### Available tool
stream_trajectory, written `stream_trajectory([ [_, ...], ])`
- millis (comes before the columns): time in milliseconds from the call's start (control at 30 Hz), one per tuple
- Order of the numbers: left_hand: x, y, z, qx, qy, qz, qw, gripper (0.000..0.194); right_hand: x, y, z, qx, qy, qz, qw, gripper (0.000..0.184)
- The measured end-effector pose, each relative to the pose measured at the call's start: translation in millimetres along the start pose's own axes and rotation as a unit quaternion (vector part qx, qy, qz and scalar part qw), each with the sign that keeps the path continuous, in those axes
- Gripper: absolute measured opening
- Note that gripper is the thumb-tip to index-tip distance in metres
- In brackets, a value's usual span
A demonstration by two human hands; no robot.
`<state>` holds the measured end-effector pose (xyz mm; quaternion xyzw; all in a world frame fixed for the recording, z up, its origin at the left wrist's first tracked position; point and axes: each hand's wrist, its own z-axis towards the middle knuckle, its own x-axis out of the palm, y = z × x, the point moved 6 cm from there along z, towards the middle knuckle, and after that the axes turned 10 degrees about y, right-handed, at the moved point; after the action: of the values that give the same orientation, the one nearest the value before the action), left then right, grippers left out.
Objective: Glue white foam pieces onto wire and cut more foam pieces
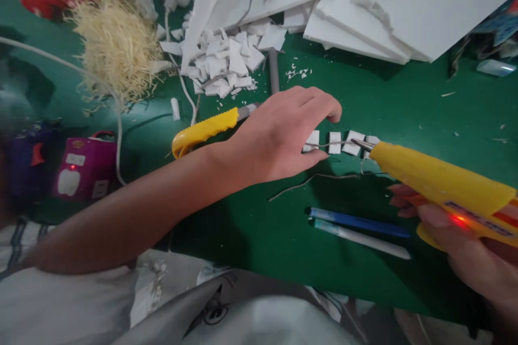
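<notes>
My left hand (283, 135) reaches over the green table (424, 113), fingers curled down onto the first of a short row of small white foam squares (335, 142). It pinches the end piece (311, 141) between thumb and fingers. My right hand (457, 242) grips a yellow hot glue gun (441, 183) with a red light lit. Its metal nozzle (361, 144) points left at the row of squares, and a thin glue strand (311, 180) trails below.
A yellow utility knife (206, 129) lies behind my left wrist. Two pens (360, 229) lie near the front edge. White foam boards (404, 5), a heap of foam scraps (226, 64), straw-like fibre (115, 43), a cord and a pink power strip (83, 164) crowd the back and left.
</notes>
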<state>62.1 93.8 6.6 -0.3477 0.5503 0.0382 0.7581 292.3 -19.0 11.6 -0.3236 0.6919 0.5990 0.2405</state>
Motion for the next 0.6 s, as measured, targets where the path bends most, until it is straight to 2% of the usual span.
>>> stream_trajectory([
  [100, -2.1, 1, -9, -0.003, -0.003, 0.025, 1.000, 0.030, 0, 4, 1, 0.004, 0.011, 0.023, 1.000, 0.024],
  [333, 11.9, 3, -16, -0.002, 0.001, 0.053, 0.999, 0.037, 0, 17, 6, 0.020, -0.007, 0.114, 0.993, 0.026],
  [367, 13.7, 2, -15, 0.003, 0.005, 0.053, 0.999, 0.038, -2, 13, 6, 0.035, -0.033, 0.106, 0.993, 0.024],
  [467, 17.2, 2, -15, 0.011, 0.013, 0.043, 0.999, 0.037, 4, 4, 6, 0.005, -0.019, 0.032, 0.999, 0.031],
  [500, 17.9, 2, -16, 0.013, 0.012, 0.037, 0.999, 0.038, 3, 0, 5, -0.001, -0.047, 0.001, 0.999, 0.033],
  [600, 17.8, 3, -19, 0.028, -0.001, 0.021, 0.999, 0.040, 9, -13, 2, 0.016, -0.022, -0.029, 0.999, 0.033],
])
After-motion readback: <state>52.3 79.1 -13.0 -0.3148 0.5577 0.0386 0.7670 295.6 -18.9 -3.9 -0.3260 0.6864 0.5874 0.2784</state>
